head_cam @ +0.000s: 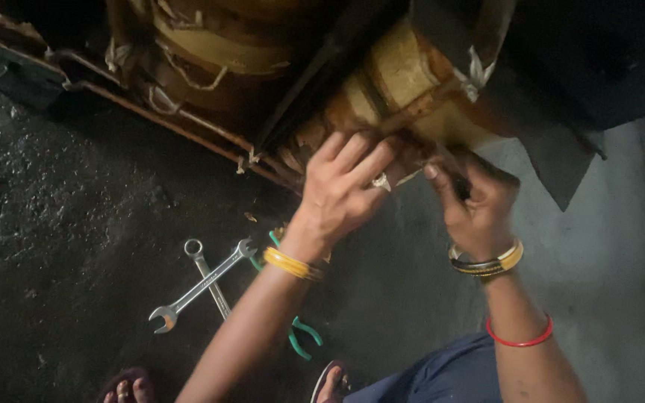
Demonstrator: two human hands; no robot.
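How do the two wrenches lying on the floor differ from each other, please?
The longer wrench lies on top, slanting from lower left to upper right, and shows open jaws at both ends. The shorter wrench lies beneath it, crossed the other way; it shows a ring end at its upper left, while its other end is hidden by the left hand's forearm. Both are bright silver metal and rest on the dark floor.

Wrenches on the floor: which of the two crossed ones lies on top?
The longer silver combination wrench, open jaw toward the lower left, lies on top; the shorter silver wrench passes beneath it.
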